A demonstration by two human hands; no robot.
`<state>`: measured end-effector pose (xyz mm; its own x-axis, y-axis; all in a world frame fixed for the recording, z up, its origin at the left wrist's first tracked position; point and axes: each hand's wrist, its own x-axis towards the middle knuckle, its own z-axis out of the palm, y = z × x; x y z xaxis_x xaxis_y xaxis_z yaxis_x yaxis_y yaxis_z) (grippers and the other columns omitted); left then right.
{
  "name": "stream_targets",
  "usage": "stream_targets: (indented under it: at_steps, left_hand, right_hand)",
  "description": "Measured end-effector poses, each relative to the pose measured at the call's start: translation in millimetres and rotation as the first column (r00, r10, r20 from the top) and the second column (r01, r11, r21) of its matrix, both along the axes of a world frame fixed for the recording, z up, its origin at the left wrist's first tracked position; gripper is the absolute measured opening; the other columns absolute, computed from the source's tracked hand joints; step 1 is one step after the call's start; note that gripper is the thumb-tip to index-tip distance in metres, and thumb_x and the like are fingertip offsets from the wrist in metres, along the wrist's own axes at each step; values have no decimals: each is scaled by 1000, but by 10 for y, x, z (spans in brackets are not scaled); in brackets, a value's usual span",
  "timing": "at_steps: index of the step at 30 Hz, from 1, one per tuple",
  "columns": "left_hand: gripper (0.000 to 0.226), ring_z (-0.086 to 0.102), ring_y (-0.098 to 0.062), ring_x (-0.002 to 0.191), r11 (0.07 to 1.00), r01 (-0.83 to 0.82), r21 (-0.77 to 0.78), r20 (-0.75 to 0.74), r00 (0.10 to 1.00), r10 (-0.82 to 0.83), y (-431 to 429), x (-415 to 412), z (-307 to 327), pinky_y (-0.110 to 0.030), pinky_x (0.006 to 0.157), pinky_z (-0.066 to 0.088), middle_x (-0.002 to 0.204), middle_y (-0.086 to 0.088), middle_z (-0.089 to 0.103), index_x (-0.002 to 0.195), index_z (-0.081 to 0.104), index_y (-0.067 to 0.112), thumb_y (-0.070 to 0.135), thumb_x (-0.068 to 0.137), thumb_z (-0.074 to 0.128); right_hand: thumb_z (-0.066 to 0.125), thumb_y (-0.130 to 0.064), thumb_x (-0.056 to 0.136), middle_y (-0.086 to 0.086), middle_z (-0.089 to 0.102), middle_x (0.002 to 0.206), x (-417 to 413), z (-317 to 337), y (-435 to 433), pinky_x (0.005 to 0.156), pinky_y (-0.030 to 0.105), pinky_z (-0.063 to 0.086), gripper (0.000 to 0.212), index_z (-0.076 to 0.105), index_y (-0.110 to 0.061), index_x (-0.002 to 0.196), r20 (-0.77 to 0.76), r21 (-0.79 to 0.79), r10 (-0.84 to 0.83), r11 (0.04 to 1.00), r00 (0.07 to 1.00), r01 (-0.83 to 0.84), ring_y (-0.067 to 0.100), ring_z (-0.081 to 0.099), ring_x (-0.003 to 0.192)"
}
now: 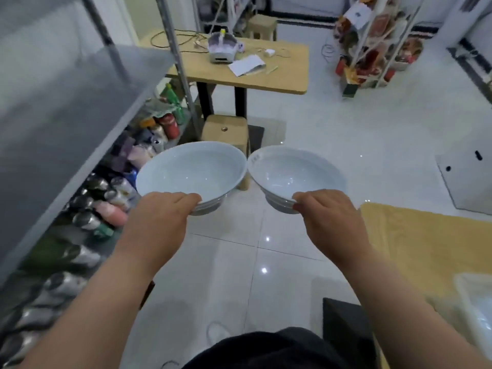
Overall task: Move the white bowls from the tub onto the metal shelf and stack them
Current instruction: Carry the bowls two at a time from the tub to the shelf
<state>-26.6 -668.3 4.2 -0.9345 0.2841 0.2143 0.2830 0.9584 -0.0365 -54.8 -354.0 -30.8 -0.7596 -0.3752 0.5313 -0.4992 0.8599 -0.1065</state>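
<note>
Gripping near rims: left hand (162, 211) curls its fingers over the edge of the left white bowl (191, 169), and right hand (327, 211) does likewise on the right white bowl (292, 171). Each bowl extends forward from its hand, rims nearly touching, above the tiled floor (319, 115). The metal shelf (80, 102) lies to the left.

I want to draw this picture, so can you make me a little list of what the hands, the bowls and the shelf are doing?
Left hand: holds the left bowl by its near rim
Right hand: holds the right bowl by its near rim
Bowls: white, upright, empty, side by side above the floor
Rims: very close; cannot tell if they touch
Shelf: metal, on the left, no bowl on the part in view
Under the shelf: bottles
Tub: blurry, low right corner
</note>
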Motion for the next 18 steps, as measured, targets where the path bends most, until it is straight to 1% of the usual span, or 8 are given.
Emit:
stream_targets:
  at_steps: [2,3,5,6,9,11,15,18]
  left_hand:
    - [25,54,-28,55,994,-105,-5,-19,994,105,-368,120,97,-28,53,27,65,0,62,90,68,14,-1,70,69]
    - [16,55,-27,55,988,-152,0,-47,987,152,-520,178,173,-28,52,29,65,0,62,89,68,14,5,77,61]
    - [17,57,-23,58,967,-252,23,-78,964,253,-773,261,343,-27,55,29,68,3,65,90,68,16,19,83,53]
    - [17,58,-22,60,955,-296,32,-93,950,298,-885,283,429,-26,58,29,70,4,67,92,68,17,18,80,56]
    - [30,56,-26,57,912,-411,1,-168,899,405,-1187,278,692,-27,57,30,68,1,65,89,69,15,-2,66,60]
    - [33,57,-25,58,879,-477,10,-217,857,468,-1322,230,898,-28,57,31,68,2,64,89,69,15,2,60,59]
    - [40,59,-26,64,818,-572,62,-390,740,548,-1525,81,1290,-32,58,45,75,1,67,101,69,15,-8,69,60]
    - [39,60,-27,66,775,-629,61,-467,668,579,-1646,-47,1584,-38,61,50,77,0,68,103,69,15,-8,74,57]
  right_hand:
    - [78,4,73,1,68,80,-256,56,-452,73,36,45,29,70,-12,96,-16,-16,107,994,994,-107,31,62,75]
    - [78,3,74,1,68,80,-379,95,-675,74,36,46,28,70,-12,95,-25,-20,165,986,986,-166,31,63,75]
    - [79,1,75,3,70,82,-619,224,-1094,75,37,48,26,71,-11,96,-33,-28,273,961,961,-274,32,64,77]
    - [80,0,76,4,71,83,-733,312,-1284,75,38,49,26,71,-11,97,-37,-31,314,949,949,-315,32,65,78]
    - [84,-4,72,7,72,85,-1083,632,-1771,75,41,52,28,72,-10,97,-68,-20,419,907,905,-421,33,67,79]
    - [86,-6,68,7,73,86,-1340,867,-2048,74,41,53,32,72,-11,97,-102,-11,483,874,870,-486,33,68,81]
    - [86,-3,67,9,73,88,-1872,1315,-2553,77,45,53,35,72,-9,99,-211,-32,583,798,785,-602,34,69,83]
    - [80,-3,77,12,73,86,-2264,1630,-2879,77,46,52,22,72,-5,97,-359,-47,662,691,658,-721,35,68,81]
